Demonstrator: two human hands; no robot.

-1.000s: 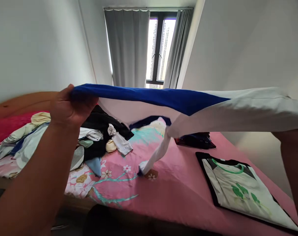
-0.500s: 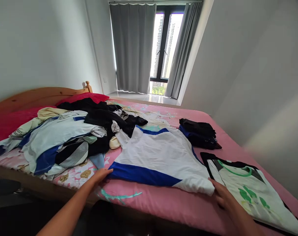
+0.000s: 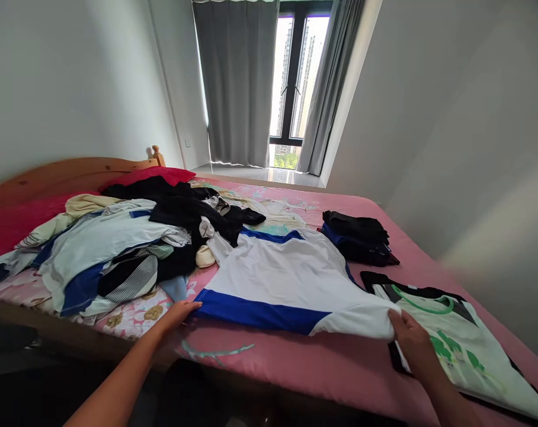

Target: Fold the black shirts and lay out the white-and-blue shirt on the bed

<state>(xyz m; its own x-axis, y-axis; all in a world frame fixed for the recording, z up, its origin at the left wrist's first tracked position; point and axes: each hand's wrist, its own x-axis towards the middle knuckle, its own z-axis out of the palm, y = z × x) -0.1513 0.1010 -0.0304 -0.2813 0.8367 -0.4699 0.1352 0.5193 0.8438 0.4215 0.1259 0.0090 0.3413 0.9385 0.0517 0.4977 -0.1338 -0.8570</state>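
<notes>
A white shirt with a blue hem band (image 3: 291, 279) lies spread flat on the pink bed sheet (image 3: 322, 367). My left hand (image 3: 178, 314) grips the hem's left corner near the bed's front edge. At the hem's right corner my right hand (image 3: 411, 341) pinches the white fabric, which overlaps the edge of a folded white and black shirt with a green print (image 3: 451, 350).
A heap of mixed clothes (image 3: 118, 249) covers the bed's left half. A folded dark pile (image 3: 358, 237) sits behind the spread shirt. A wooden headboard (image 3: 64, 172) stands at left, a white wall at right, and a curtained window (image 3: 291, 83) at the back.
A second ago I held the shirt up in the air with both hands. It now lies flat on the bed, and its right corner has been pulled further right.
</notes>
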